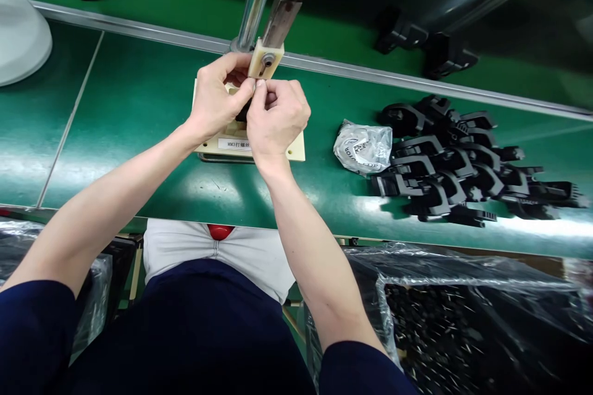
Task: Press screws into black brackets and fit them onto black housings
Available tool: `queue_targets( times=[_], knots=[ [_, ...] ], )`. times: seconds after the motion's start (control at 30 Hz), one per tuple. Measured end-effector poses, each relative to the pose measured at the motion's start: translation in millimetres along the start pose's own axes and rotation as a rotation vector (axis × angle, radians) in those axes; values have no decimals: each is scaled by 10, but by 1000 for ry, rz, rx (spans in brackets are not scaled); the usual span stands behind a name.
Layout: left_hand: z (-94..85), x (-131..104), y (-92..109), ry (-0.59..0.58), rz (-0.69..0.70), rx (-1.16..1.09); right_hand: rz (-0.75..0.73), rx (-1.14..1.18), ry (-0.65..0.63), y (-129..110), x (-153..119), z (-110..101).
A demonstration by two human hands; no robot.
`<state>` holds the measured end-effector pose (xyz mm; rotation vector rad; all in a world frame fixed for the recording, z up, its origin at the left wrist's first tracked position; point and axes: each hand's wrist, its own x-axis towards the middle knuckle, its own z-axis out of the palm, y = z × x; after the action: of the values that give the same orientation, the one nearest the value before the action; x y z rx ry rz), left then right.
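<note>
My left hand (218, 94) is closed, its thumb and fingertips meeting just beneath the cream block (267, 63) of an upright press. Opposite it, my right hand (278, 112) is also closed, thumb against curled index finger, with the tips almost touching those of my left. Whatever the fingertips grip is too small or too hidden to make out. Under both hands lies a cream fixture plate (296, 148) with a printed label (234, 144). Part of a black piece (243, 112) shows between my hands on the fixture; the rest is covered.
A steel press column (252, 3) rises behind the hands. To the right lie a clear plastic bag (362, 147) and a pile of black plastic parts (451, 163). A plastic-lined bin (435, 333) of small dark pieces stands below the bench edge. A white round object (21, 37) is far left.
</note>
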<state>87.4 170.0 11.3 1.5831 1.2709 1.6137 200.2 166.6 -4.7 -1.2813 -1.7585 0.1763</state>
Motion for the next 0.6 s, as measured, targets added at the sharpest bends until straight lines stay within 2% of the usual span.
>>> queue_targets(
  times=[0.13, 0.3, 0.47, 0.53, 0.6],
  knots=[
    [-54, 51, 65, -61, -10, 31, -11, 15, -3, 66, 46, -72],
    [-144, 143, 153, -179, -74, 146, 42, -14, -10, -24, 99, -157],
    [-147, 132, 99, -165, 51, 293, 120, 4, -57, -112, 134, -182],
    [-143, 114, 107, -136, 123, 344, 109, 65, -108, -105, 154, -301],
    [-145, 85, 197, -100, 159, 382, 128, 183, -186, -65, 225, -542]
  ],
)
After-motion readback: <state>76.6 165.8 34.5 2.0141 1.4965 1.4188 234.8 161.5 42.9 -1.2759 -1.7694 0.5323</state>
